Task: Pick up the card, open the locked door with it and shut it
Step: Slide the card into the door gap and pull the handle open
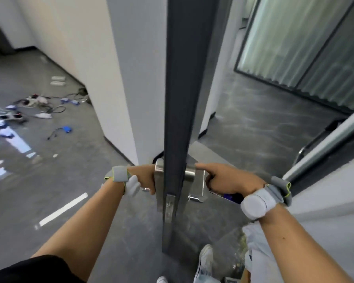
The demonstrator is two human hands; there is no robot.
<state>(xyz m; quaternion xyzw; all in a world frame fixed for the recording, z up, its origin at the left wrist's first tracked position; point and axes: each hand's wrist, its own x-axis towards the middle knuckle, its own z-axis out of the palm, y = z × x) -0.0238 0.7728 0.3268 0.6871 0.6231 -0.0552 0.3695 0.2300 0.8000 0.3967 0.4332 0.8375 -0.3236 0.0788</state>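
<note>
Fingers [145,180] of L hand [140,177] & R hand [231,179] wrapped round door [177,99] handles; card [229,196] under R.

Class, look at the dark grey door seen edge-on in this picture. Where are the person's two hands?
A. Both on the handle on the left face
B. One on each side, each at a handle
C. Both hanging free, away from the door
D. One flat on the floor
B: the left hand closes on the handle by the left steel plate of the dark grey door, the right hand on the right-side lever.
</note>
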